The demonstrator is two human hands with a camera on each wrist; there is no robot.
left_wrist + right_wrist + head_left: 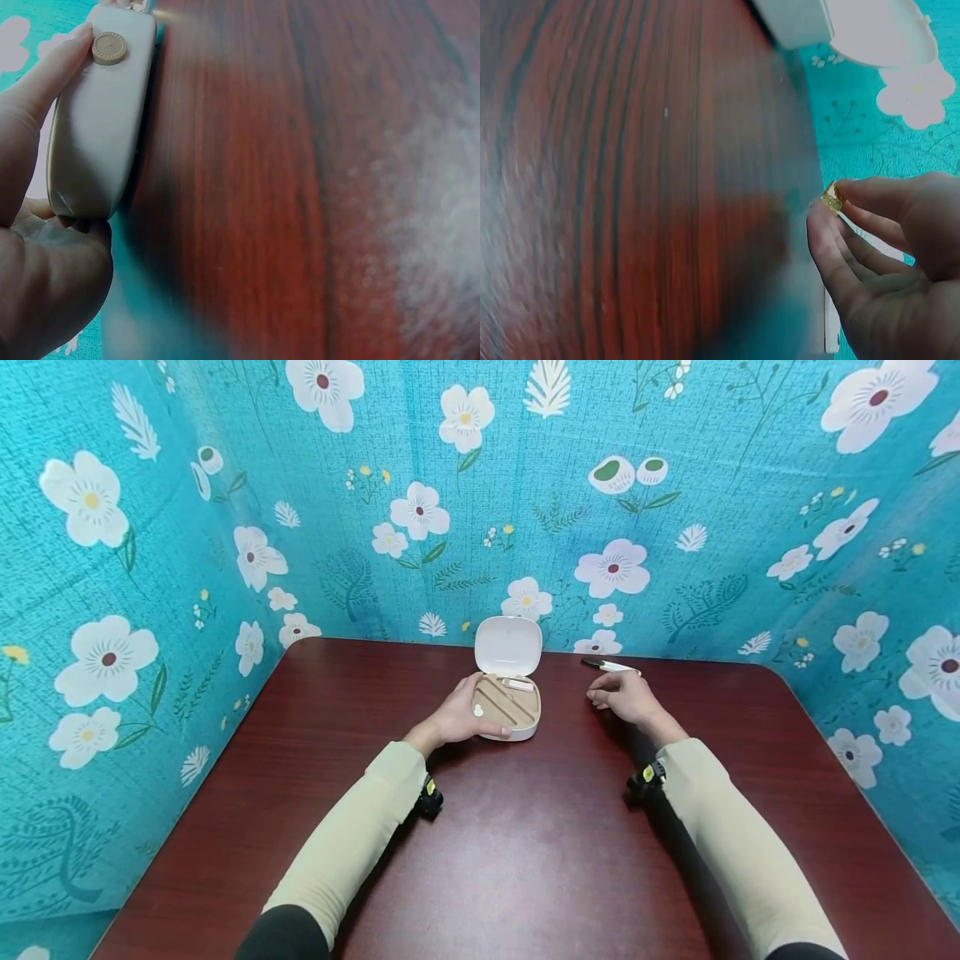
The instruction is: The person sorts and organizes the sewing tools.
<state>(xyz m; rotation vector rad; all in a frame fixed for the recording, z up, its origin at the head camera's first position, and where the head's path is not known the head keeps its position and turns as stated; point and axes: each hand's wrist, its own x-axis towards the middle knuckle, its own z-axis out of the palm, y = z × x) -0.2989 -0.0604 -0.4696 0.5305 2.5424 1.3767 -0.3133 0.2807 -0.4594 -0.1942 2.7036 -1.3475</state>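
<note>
A small white jewelry box stands on the table with its lid raised. Its tan insert has slots; a white-and-pink stick lies at the back, and a small white piece sits at the left. My left hand grips the box's left side, thumb along the front wall near a round tan button. To the right of the box, my right hand pinches a tiny shiny gold piece between thumb and fingertips. That piece is too small to tell its kind.
Behind my right hand lies a white pen with a black end, close to the table's back edge. The dark red wooden table is bordered by a blue flowered cloth at the back and sides.
</note>
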